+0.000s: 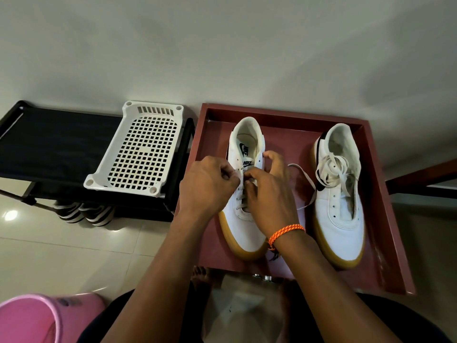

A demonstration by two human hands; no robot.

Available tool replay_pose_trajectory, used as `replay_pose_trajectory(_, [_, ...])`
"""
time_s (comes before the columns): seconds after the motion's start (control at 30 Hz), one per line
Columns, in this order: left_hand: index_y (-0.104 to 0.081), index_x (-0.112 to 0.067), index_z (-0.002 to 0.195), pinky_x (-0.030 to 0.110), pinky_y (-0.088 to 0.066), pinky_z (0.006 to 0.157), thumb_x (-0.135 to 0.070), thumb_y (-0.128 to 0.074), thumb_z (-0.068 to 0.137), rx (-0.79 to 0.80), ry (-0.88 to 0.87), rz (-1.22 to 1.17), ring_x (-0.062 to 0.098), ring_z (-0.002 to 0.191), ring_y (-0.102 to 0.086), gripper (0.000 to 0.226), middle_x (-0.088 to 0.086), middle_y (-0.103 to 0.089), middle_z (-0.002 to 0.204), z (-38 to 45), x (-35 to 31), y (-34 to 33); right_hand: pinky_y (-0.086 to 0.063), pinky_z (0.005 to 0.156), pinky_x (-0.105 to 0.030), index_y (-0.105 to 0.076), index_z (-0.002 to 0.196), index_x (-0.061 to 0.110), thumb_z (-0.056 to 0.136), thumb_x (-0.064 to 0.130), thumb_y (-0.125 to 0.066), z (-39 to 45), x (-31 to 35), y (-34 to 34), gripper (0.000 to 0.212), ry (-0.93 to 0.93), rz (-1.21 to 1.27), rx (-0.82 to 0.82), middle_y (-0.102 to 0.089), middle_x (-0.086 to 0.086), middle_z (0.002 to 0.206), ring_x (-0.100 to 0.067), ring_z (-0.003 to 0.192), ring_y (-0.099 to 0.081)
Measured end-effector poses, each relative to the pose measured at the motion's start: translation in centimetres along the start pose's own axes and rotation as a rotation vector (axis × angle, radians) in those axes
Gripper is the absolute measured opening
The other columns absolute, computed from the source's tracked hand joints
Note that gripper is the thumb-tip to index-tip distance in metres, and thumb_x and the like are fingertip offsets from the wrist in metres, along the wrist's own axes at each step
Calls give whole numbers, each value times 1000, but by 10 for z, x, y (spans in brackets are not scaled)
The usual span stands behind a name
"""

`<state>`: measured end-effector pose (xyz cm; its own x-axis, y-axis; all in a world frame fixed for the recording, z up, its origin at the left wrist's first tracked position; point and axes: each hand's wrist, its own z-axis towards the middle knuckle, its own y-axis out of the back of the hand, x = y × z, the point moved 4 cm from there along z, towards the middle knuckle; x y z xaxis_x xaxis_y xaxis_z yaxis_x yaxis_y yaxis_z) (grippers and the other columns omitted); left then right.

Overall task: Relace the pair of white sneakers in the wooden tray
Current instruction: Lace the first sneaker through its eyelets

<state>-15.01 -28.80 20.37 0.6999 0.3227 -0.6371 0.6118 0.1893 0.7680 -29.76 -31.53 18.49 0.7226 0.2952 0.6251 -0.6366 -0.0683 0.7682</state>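
Two white sneakers with tan soles stand in a reddish wooden tray [385, 199], toes toward me. Over the left sneaker [244, 229] both hands work at the eyelets. My left hand [206, 184] pinches the white lace at the left eyelet row. My right hand [269, 194], with an orange cord on the wrist, pinches the lace at the tongue; a loose lace end [308, 184] trails right across the tray floor. The right sneaker [340, 214] has bare eyelets and a bundled white lace [331, 172] lying on its opening.
A white perforated plastic tray [138, 149] rests on a black shoe rack [49, 144] to the left, with striped shoes [84, 214] beneath it. A pink tub [32, 318] is at the lower left. A wall stands close behind the tray.
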Motion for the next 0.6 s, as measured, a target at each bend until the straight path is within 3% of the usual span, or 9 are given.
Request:
replay_pose_trajectory(0.1, [-72, -28, 71, 26, -47, 57, -35, -76, 87, -31, 16, -25, 5, 64, -65, 17, -13, -67, 64, 1, -1, 3, -55, 80, -38, -73, 106, 16, 96, 10, -65, -2, 6, 6, 14, 45, -59, -10, -36, -5, 156, -31, 130, -51])
replay_pose_trajectory(0.17, [-72, -25, 67, 28, -48, 57, -34, -76, 83, -43, 45, -101, 6, 57, -63, 19, -10, -68, 61, 3, -2, 6, -56, 80, -39, -72, 107, 18, 95, 11, -67, -1, 4, 9, 15, 56, -59, -4, -36, -4, 155, -30, 128, -53])
replay_pose_trajectory(0.23, [-74, -19, 65, 31, -50, 59, -28, -73, 82, -31, 133, -389, 10, 53, -61, 20, -5, -70, 60, 6, 1, 11, -59, 83, -43, -71, 108, 20, 94, 9, -69, -1, 2, 11, 18, 57, -46, 9, -34, -2, 156, -29, 129, -53])
replay_pose_trajectory(0.33, [-73, -14, 68, 31, -53, 65, -12, -67, 91, -13, 245, -992, 17, 64, -61, 24, 5, -67, 69, 6, 2, 22, -59, 82, -41, -71, 107, 21, 95, 11, -69, -1, -1, 13, 16, 66, -38, 19, -34, 0, 156, -27, 125, -54])
replay_pose_trajectory(0.4, [-70, -12, 73, 32, -57, 71, -8, -61, 94, -15, 292, -1183, 18, 71, -64, 23, 7, -66, 74, 6, 4, 26, -59, 82, -41, -70, 106, 22, 96, 14, -68, -1, -3, 14, 13, 78, -36, 30, -34, 1, 155, -27, 124, -56])
replay_pose_trajectory(0.47, [-68, -12, 83, 34, -56, 70, -7, -57, 97, -86, 324, -1116, 19, 74, -65, 19, 6, -70, 79, 9, 12, 25, -59, 82, -39, -70, 107, 24, 95, 15, -70, 0, -4, 14, 15, 88, -27, 52, -33, 3, 155, -25, 122, -57])
replay_pose_trajectory(0.53, [-69, -18, 95, 36, -54, 69, -12, -56, 99, -184, 264, -831, 15, 76, -67, 15, -3, -75, 85, 11, 20, 24, -57, 77, -34, -69, 106, 25, 93, 16, -71, 1, -5, 15, 15, 90, -39, 70, -33, 4, 155, -24, 120, -57])
replay_pose_trajectory(0.6, [-71, -30, 99, 35, -53, 70, -24, -55, 100, -166, 123, -524, 9, 77, -68, 17, -11, -76, 90, 11, 17, 19, -52, 71, -29, -68, 104, 25, 93, 17, -73, 1, -6, 16, 15, 91, -64, 76, -33, 4, 155, -23, 117, -58])
